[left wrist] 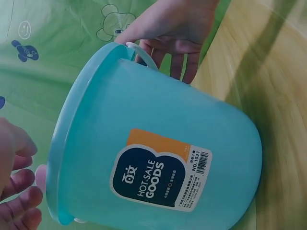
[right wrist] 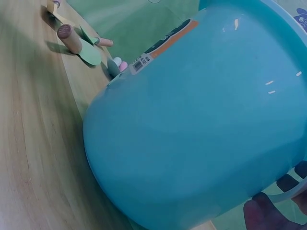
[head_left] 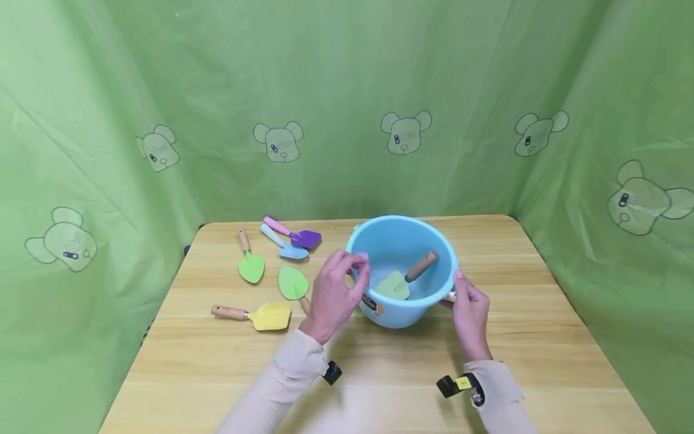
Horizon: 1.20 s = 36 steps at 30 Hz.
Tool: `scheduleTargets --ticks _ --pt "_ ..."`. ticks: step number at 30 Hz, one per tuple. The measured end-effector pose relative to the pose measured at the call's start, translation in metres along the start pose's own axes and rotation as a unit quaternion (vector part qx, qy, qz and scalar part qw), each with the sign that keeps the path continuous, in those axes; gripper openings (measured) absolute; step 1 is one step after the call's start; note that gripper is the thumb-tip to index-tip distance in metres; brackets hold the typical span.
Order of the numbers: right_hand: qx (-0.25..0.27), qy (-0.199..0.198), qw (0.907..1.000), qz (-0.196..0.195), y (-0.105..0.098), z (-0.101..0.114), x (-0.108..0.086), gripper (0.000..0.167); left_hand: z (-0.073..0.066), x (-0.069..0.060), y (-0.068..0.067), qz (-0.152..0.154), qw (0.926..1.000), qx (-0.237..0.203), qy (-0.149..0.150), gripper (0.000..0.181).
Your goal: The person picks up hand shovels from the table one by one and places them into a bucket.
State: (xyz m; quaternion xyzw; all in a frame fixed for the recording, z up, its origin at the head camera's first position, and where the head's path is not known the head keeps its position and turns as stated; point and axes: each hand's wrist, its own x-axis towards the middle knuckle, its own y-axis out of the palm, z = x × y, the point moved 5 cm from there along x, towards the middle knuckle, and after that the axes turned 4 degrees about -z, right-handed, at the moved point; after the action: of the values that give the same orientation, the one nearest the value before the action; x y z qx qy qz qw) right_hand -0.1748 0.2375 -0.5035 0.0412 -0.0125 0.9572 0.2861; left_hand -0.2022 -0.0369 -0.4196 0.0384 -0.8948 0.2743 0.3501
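Note:
A light blue bucket (head_left: 396, 319) stands on the wooden table. Inside it lies a pale green trowel (head_left: 394, 286) with a wooden handle. The right hand (head_left: 470, 313) grips the bucket's right side, thumb at the rim and fingers about the white handle (right wrist: 288, 194). At the left part of the rim, the left hand (head_left: 337, 292) is raised with loosely bent fingers. No tool shows between these fingers in the left wrist view. A small pinkish rounded piece (left wrist: 41, 177) appears beside their tips; its kind is unclear.
Left of the bucket lie several trowels: yellow (head_left: 271, 316), green (head_left: 251, 268), another green one (head_left: 293, 282) partly behind the left hand, blue (head_left: 293, 251), and purple (head_left: 306, 239) with a pink handle. A green curtain (head_left: 347, 181) surrounds the table (head_left: 379, 386).

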Motion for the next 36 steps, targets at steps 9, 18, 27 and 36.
scheduleTargets --ticks 9,18,27,36 --pt "-0.012 0.000 0.9999 -0.001 0.000 0.000 -0.001 0.056 0.024 -0.016 -0.015 -0.020 0.9961 -0.014 -0.085 0.009" --pt "-0.011 0.001 0.9999 0.010 0.002 0.002 -0.002 0.052 0.070 -0.062 -0.033 -0.001 0.9820 -0.048 -0.183 0.009" --pt "0.005 0.004 1.0000 -0.002 -0.002 0.004 0.002 0.052 0.122 -0.100 -0.068 0.036 0.9604 0.008 -0.276 0.010" --pt "0.024 0.001 0.9997 0.010 0.005 0.001 0.003 0.050 0.190 -0.148 -0.136 -0.036 0.9098 0.015 -0.413 0.036"
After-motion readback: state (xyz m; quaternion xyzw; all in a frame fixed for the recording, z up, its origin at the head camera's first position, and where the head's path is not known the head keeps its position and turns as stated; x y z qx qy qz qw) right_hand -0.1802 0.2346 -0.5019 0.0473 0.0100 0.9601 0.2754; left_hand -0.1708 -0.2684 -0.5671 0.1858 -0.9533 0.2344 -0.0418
